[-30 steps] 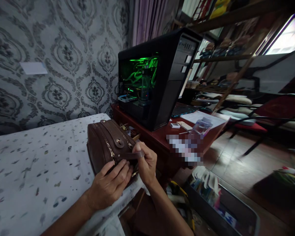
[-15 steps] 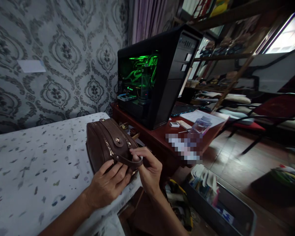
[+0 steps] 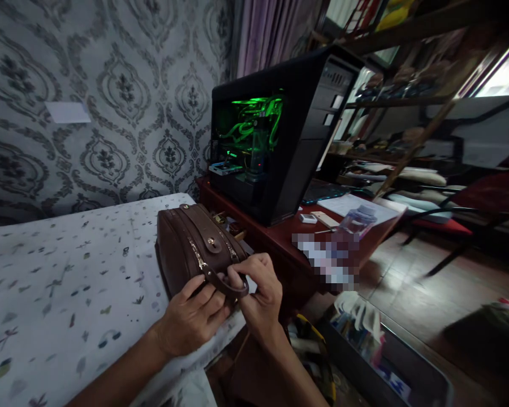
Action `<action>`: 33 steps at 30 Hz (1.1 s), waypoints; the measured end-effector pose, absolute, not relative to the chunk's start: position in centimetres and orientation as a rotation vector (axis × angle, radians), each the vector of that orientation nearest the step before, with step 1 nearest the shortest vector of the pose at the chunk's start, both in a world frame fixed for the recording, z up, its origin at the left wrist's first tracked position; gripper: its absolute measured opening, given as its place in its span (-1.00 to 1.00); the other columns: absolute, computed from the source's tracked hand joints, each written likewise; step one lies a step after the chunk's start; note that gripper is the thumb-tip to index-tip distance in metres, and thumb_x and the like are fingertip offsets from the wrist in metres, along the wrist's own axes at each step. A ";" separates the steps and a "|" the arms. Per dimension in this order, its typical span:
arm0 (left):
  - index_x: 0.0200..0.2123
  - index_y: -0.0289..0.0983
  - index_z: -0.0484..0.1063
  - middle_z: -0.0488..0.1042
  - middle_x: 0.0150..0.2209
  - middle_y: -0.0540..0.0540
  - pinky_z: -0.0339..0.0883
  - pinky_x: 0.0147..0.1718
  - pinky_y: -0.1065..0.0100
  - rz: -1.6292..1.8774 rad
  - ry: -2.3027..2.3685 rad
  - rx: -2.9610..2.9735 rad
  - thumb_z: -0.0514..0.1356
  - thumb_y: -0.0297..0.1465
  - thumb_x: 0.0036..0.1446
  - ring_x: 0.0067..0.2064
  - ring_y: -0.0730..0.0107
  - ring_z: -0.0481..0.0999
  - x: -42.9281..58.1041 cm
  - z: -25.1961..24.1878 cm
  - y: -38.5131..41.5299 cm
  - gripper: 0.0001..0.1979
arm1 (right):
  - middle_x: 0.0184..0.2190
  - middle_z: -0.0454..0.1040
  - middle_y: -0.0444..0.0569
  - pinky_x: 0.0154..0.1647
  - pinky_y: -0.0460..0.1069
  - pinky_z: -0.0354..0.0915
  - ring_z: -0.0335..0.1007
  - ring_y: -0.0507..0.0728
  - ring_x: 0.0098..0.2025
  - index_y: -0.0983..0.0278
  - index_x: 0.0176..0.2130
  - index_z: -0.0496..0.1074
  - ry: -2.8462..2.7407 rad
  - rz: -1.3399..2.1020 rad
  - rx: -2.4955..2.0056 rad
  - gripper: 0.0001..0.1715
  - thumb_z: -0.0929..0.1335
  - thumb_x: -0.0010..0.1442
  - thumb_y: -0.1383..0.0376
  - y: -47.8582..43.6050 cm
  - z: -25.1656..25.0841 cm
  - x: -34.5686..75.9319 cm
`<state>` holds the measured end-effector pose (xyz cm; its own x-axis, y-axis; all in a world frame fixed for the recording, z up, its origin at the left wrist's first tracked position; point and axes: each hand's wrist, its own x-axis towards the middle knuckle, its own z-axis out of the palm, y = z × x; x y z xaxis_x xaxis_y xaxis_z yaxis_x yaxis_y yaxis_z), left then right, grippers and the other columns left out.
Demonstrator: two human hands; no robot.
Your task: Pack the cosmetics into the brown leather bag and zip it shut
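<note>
A brown leather toiletry bag (image 3: 195,237) lies at the near right edge of the bed, a snapped strap across its top. Two gold zippers run along it; the left one's slider (image 3: 202,263) shows beside a leather side handle (image 3: 220,282). My left hand (image 3: 195,316) is closed around the bag's near end, fingers bent under the handle. My right hand (image 3: 261,294) is closed at the loop of that handle, by the end of the right zipper. Its thumb and forefinger are bent together there; whether a zipper pull is between them is hidden.
The bed (image 3: 68,271) has a white patterned sheet. Right of it, a reddish desk (image 3: 258,232) holds a black computer case (image 3: 297,152) lit green inside, and a clear bottle (image 3: 358,220). A grey bin (image 3: 424,362) stands on the floor.
The view has shifted slightly, so everything sits a little further right. My right fingers have slid nearer to the handle loop and curled more. My left hand keeps its place on the bag.
</note>
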<state>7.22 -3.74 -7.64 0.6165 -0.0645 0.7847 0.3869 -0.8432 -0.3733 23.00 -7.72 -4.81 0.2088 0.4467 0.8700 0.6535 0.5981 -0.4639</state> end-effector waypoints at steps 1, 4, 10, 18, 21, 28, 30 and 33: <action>-0.26 -0.21 0.57 0.63 -0.25 -0.03 0.14 0.27 0.20 -1.163 -0.250 -2.329 0.17 -0.49 0.28 -0.08 0.38 0.54 7.2 -7.8 -3.7 -0.84 | -0.51 0.49 -0.15 -0.23 0.08 0.27 0.35 0.11 -0.38 0.17 -0.35 0.49 -1.473 -0.246 -1.011 -0.88 0.40 0.26 0.35 -7.9 -4.6 22.9; -0.31 -0.20 0.57 0.62 -0.30 -0.03 0.11 0.31 0.21 -1.200 -0.237 -2.335 0.11 -0.50 0.29 -0.10 0.40 0.54 7.2 -8.0 -3.6 -0.77 | -0.31 0.60 -0.08 -0.08 0.17 0.31 0.44 0.20 -0.17 0.14 -0.28 0.49 -1.656 -0.320 -0.958 -0.89 0.40 0.20 0.38 -8.3 -3.8 22.9; -0.28 -0.22 0.57 0.63 -0.32 -0.05 0.02 0.35 0.19 -1.256 -0.229 -2.319 0.03 -0.53 0.33 -0.10 0.37 0.54 7.3 -7.7 -3.9 -0.69 | -0.12 0.64 -0.02 0.03 0.25 0.40 0.48 0.28 0.04 0.18 -0.41 0.42 -1.879 -0.073 -0.820 -0.80 0.33 0.14 0.48 -8.3 -1.6 22.9; -0.27 -0.24 0.57 0.64 -0.28 -0.07 0.12 0.28 0.23 -1.287 -0.219 -2.314 0.08 -0.52 0.27 -0.12 0.34 0.55 7.4 -7.9 -4.0 -0.75 | -0.30 0.65 -0.03 -0.01 0.23 0.43 0.52 0.24 -0.09 0.19 -0.32 0.51 -1.715 0.164 -0.800 -0.80 0.34 0.22 0.47 -8.0 -1.6 21.5; -0.23 -0.26 0.58 0.64 -0.27 -0.08 0.13 0.27 0.21 -1.280 -0.220 -2.321 0.10 -0.52 0.24 -0.11 0.30 0.55 7.4 -8.3 -3.8 -0.77 | -0.40 0.59 -0.06 -0.07 0.18 0.43 0.51 0.20 -0.18 0.20 -0.33 0.50 -1.643 0.156 -0.802 -0.80 0.33 0.22 0.45 -7.8 -2.0 20.9; -0.23 -0.33 0.58 0.64 -0.26 -0.13 0.15 0.27 0.20 -1.289 -0.182 -2.306 0.07 -0.53 0.26 -0.07 0.27 0.55 7.4 -8.1 -3.7 -0.75 | -0.54 0.44 -0.11 -0.17 0.13 0.43 0.49 0.18 -0.27 0.21 -0.44 0.41 -1.610 0.066 -0.830 -0.77 0.31 0.20 0.47 -7.5 -2.3 20.1; -0.25 -0.31 0.58 0.64 -0.26 -0.12 0.16 0.26 0.20 -1.287 -0.187 -2.303 0.06 -0.53 0.27 -0.08 0.28 0.55 7.4 -7.9 -3.7 -0.74 | -0.46 0.52 -0.07 -0.11 0.16 0.43 0.50 0.21 -0.19 0.21 -0.38 0.44 -1.639 0.017 -0.833 -0.80 0.31 0.19 0.47 -7.7 -2.2 20.4; -0.23 -0.28 0.58 0.64 -0.24 -0.08 0.18 0.25 0.23 -1.262 -0.213 -2.312 0.05 -0.52 0.30 -0.08 0.33 0.55 7.3 -7.6 -3.9 -0.72 | -0.24 0.61 0.01 -0.03 0.22 0.42 0.49 0.25 -0.06 0.20 -0.32 0.45 -1.693 -0.081 -0.857 -0.83 0.34 0.18 0.47 -8.2 -2.2 21.5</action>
<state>7.30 -3.87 -7.61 0.5593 -0.0962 0.8233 0.3612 -0.8657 -0.3465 21.53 -8.21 -2.18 -0.0537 0.4915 0.8692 0.5721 0.7286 -0.3767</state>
